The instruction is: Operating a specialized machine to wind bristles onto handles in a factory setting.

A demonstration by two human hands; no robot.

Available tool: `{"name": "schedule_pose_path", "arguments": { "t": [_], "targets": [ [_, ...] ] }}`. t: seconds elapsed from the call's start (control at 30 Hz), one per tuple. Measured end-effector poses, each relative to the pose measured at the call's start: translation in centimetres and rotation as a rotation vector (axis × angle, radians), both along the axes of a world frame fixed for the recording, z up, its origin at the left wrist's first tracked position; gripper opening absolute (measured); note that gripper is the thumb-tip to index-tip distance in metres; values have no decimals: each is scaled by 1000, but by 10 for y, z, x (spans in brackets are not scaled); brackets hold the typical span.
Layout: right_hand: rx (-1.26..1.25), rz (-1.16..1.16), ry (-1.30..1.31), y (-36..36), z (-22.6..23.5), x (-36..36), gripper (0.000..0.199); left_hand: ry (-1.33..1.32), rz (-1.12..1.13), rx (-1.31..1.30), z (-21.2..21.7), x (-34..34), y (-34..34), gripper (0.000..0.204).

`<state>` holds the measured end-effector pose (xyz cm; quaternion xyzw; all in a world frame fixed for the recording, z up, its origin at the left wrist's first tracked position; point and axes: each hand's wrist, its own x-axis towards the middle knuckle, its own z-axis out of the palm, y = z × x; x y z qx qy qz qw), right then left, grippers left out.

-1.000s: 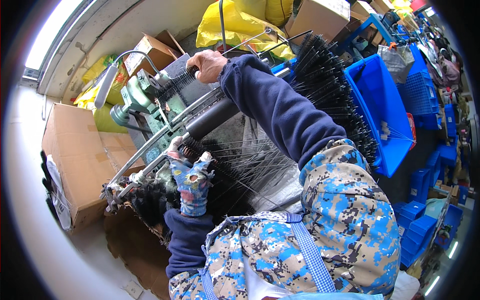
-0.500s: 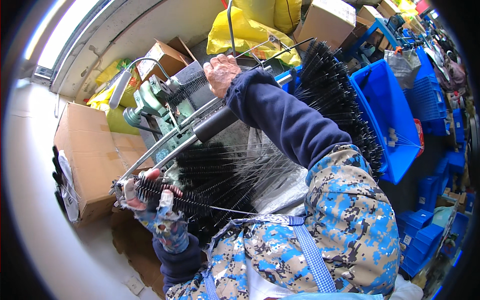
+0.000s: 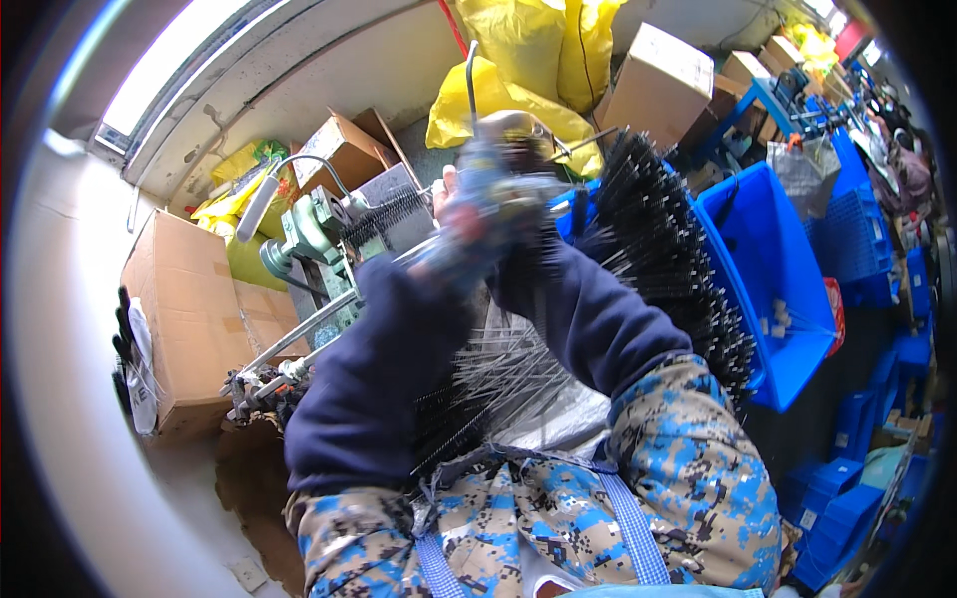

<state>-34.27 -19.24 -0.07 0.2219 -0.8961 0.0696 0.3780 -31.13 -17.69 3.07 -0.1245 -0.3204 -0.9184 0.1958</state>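
Nearest, before the camouflage garment (image 3: pixel 698 429), a heap of black bristle brushes (image 3: pixel 439 424) is laid, with its thin wire stems (image 3: pixel 508 374) fanned toward the right; each brush would likely be light, springy along the wire and prickly at the bristles, not fragile, though easily bent; hold is best taken on the bare stem, where no bristles are crushed, in a firm pinch, as smooth metal may slip; beyond the heap, the left hand (image 3: pixel 503 159) is blurred and crossed over the right hand (image 3: pixel 445 190), little of which is shown; whether either is spread, pressed together or pinching a brush cannot be told; farther off, a green machine (image 3: pixel 311 229) is seen at left, and a second brush bundle (image 3: pixel 668 274) beside a blue bin (image 3: pixel 768 234); yellow sacks (image 3: pixel 513 45) are set behind
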Motion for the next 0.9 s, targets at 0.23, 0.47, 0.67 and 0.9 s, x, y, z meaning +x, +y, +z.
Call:
{"name": "schedule_pose_path", "arguments": {
  "t": [0.23, 0.47, 0.67, 0.9],
  "targets": [
    [460, 1039, -510, 12, -28, -34, 27, -925, 531, -1004, -26, -231, -13, 64],
    [502, 1063, -753, 18, -21, -51, 27, -1065, 361, -1440, -38, -231, 5, 84],
    [658, 1101, -771, 13, -7, -47, 28, -1144, 314, -1357, -25, -216, -4, 76],
    [580, 1067, -733, 11, -5, -45, 26, -1147, 376, -1279, -37, -247, -16, 73]
  ]
}}
